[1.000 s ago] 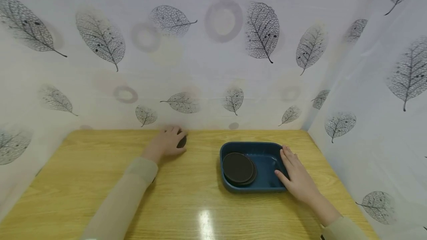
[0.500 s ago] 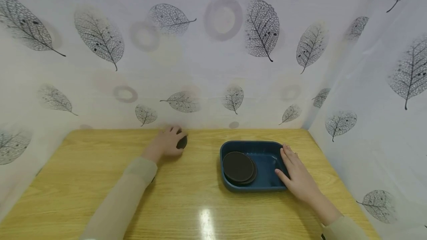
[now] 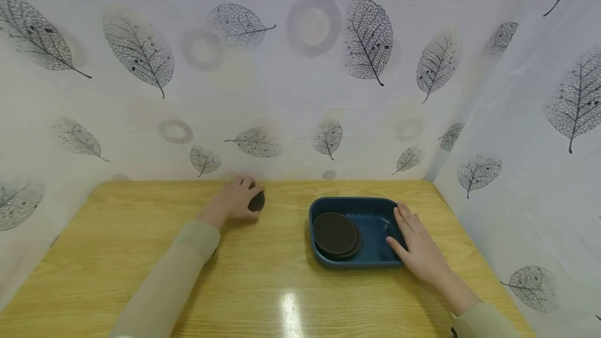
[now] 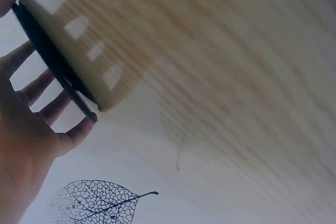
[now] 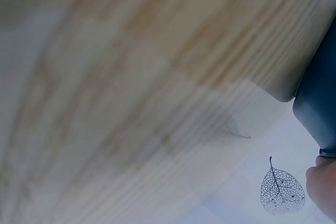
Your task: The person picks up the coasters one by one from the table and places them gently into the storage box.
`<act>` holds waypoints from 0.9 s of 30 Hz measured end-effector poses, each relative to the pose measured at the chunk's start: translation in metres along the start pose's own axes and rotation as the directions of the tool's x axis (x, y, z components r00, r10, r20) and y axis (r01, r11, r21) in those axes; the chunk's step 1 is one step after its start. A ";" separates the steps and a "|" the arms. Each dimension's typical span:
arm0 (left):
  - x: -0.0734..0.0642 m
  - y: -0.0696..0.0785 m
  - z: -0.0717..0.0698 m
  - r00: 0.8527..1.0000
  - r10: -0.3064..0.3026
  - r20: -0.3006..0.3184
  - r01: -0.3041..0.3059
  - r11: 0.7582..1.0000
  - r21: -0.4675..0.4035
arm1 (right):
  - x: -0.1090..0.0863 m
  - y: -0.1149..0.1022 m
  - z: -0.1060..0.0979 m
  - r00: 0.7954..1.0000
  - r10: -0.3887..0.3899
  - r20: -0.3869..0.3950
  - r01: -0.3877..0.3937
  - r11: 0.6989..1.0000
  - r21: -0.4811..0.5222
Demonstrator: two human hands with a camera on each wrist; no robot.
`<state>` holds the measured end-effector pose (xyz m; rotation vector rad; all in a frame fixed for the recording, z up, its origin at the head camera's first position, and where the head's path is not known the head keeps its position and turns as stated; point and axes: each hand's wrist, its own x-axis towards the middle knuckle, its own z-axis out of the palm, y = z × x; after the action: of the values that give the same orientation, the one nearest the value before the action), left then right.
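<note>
My left hand (image 3: 238,200) is at the back of the table, its fingers spread over a round black coaster (image 3: 256,201). In the left wrist view the thumb and fingers grip this coaster (image 4: 50,59) by its edges, and it stands tilted close over the wood. On the right, my right hand (image 3: 418,249) rests with extended fingers on the end rim of a dark blue rectangular tray (image 3: 377,264), the thumb reaching inside. Round black coasters (image 3: 335,233) lie stacked in the tray's left half. The right wrist view catches only the tray's corner (image 5: 317,98) and a fingertip.
A yellow wood-grain table (image 3: 263,286) carries everything. White cloth (image 3: 291,98) printed with leaves hangs behind the table and along its right side. The table's back edge runs close to my left hand.
My left fingers shift slightly around the coaster, which edges a little to the right. The right hand, the tray and the stacked coasters keep their places.
</note>
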<state>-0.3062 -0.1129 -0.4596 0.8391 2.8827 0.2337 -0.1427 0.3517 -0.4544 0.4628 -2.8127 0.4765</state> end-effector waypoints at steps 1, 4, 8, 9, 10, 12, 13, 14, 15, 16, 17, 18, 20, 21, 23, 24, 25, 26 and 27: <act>0.000 0.000 -0.001 1.000 0.006 0.002 -0.006 1.000 0.004 | 0.000 0.000 0.000 1.000 0.000 0.001 0.000 1.000 -0.002; 0.000 0.001 -0.001 1.000 0.023 0.006 -0.023 1.000 0.013 | 0.000 0.000 0.000 1.000 0.004 0.006 -0.004 1.000 -0.004; -0.001 0.003 -0.002 0.999 0.053 0.001 -0.053 0.998 0.027 | 0.000 0.000 0.001 1.000 -0.001 0.000 0.001 1.000 -0.005; -0.001 0.004 -0.003 0.998 0.062 -0.002 -0.062 0.998 0.030 | 0.000 0.000 0.001 1.000 -0.003 -0.002 0.003 1.000 -0.007; -0.002 0.005 -0.003 0.997 0.071 -0.006 -0.071 0.997 0.034 | 0.000 0.000 0.001 1.000 -0.005 -0.005 0.005 1.000 -0.007; -0.003 0.007 -0.005 0.996 0.089 -0.013 -0.088 0.995 0.040 | 0.000 0.000 0.001 1.000 -0.009 -0.010 0.009 1.000 -0.011; -0.003 0.007 -0.005 0.996 0.093 -0.015 -0.093 0.995 0.042 | 0.000 0.000 0.001 1.000 -0.008 -0.010 0.008 1.000 -0.011; -0.003 0.008 -0.005 0.995 0.097 -0.016 -0.096 0.994 0.045 | 0.000 0.000 0.001 1.000 -0.008 -0.010 0.008 1.000 -0.011; -0.003 0.008 -0.005 0.994 0.103 -0.018 -0.102 0.993 0.051 | 0.000 0.000 0.001 1.000 -0.007 -0.010 0.007 1.000 -0.011; -0.004 0.009 -0.004 0.994 0.108 -0.019 -0.107 0.993 0.056 | 0.000 0.000 0.001 1.000 -0.007 -0.010 0.007 1.000 -0.010; -0.004 0.009 -0.004 0.993 0.114 -0.020 -0.113 0.992 0.061 | 0.000 0.000 0.001 1.000 -0.007 -0.010 0.007 1.000 -0.010; -0.004 0.010 -0.004 0.992 0.120 -0.022 -0.119 0.991 0.067 | 0.000 0.000 0.001 1.000 -0.007 -0.009 0.007 1.000 -0.010; -0.004 0.011 -0.005 0.990 0.140 -0.034 -0.137 0.988 0.075 | -0.001 0.000 0.001 1.000 -0.007 -0.009 0.007 1.000 -0.009; -0.003 0.012 -0.005 0.988 0.149 -0.042 -0.145 0.986 0.078 | -0.001 -0.001 0.001 1.000 -0.006 -0.009 0.006 1.000 -0.008; -0.003 0.015 -0.007 0.984 0.169 -0.061 -0.164 0.983 0.085 | -0.001 -0.001 0.001 1.000 -0.005 -0.009 0.005 1.000 -0.007; -0.003 0.017 -0.008 0.981 0.182 -0.073 -0.175 0.980 0.092 | -0.001 -0.001 0.000 1.000 -0.005 -0.009 0.004 1.000 -0.007; -0.002 0.019 -0.010 0.978 0.193 -0.082 -0.185 0.978 0.099 | 0.000 -0.002 0.000 1.000 -0.004 -0.009 0.004 1.000 -0.007; -0.002 0.020 -0.011 0.975 0.204 -0.088 -0.195 0.975 0.105 | 0.000 -0.002 0.000 1.000 -0.003 -0.010 0.003 1.000 -0.007; -0.002 0.023 -0.013 0.972 0.214 -0.095 -0.204 0.973 0.111 | 0.000 -0.002 0.000 1.000 -0.003 -0.009 0.003 1.000 -0.005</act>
<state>-0.2952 -0.0962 -0.4423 1.1862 2.9228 0.1599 -0.1420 0.3501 -0.4537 0.4622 -2.8039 0.4691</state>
